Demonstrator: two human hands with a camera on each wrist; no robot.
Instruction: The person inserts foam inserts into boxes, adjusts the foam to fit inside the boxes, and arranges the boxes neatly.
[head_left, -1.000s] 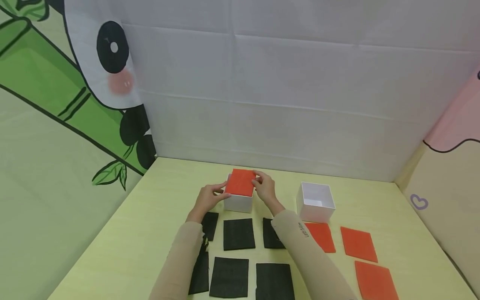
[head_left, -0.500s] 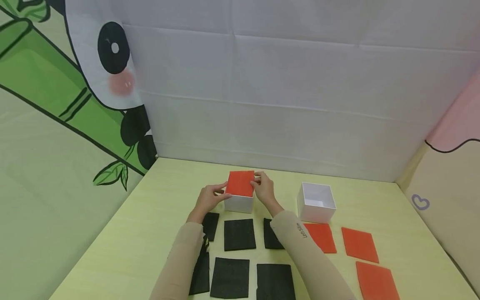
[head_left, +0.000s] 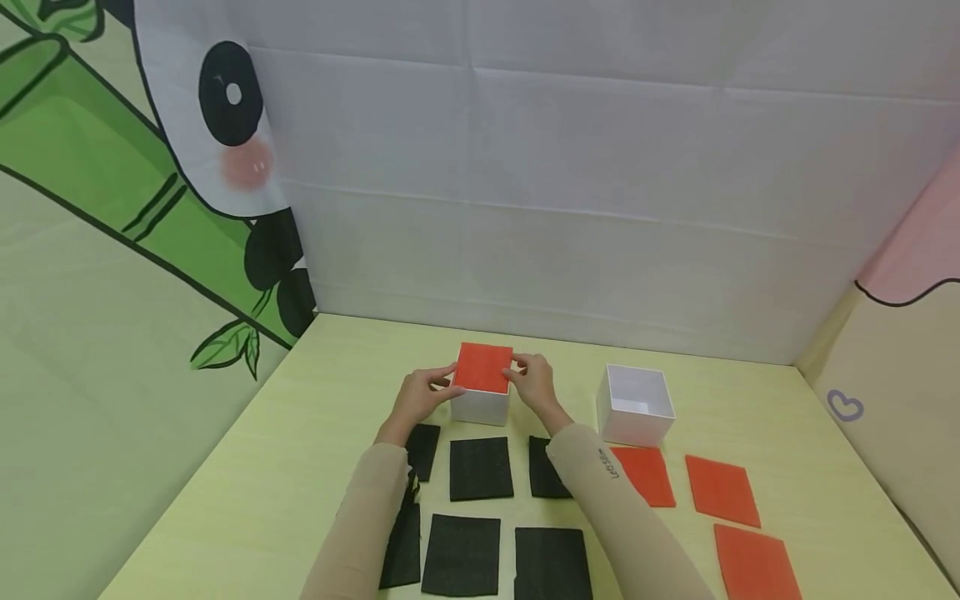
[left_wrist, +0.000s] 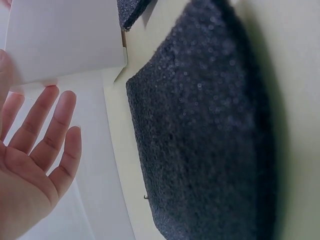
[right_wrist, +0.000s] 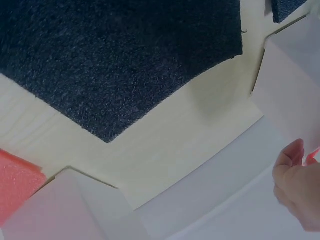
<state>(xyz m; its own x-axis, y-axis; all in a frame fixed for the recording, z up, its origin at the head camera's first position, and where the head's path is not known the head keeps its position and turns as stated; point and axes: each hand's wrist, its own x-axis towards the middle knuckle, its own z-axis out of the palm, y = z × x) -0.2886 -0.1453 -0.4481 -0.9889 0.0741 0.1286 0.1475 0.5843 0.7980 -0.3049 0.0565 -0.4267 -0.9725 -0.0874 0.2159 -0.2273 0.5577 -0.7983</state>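
A red foam square (head_left: 483,368) lies over the top of a white box (head_left: 480,408) at the back middle of the table. My left hand (head_left: 422,398) touches the box's left side and front rim. Its fingers (left_wrist: 56,120) are mostly straight and spread, the tips at the box edge in the left wrist view. On the other side, my right hand (head_left: 534,385) pinches the right edge of the red foam square between curled fingers and thumb. A bit of red shows by these fingers (right_wrist: 296,150) in the right wrist view.
A second white box (head_left: 636,408), open at the top, stands to the right. Several black foam squares (head_left: 482,469) lie in rows in front, partly under the forearms. More red foam squares (head_left: 722,489) lie at the right. A printed cloth backdrop (head_left: 570,208) rises behind the table.
The red foam square has shifted slightly down onto the box and sits more squarely over its top. The right hand has moved a little with it; the left hand stays at the box.
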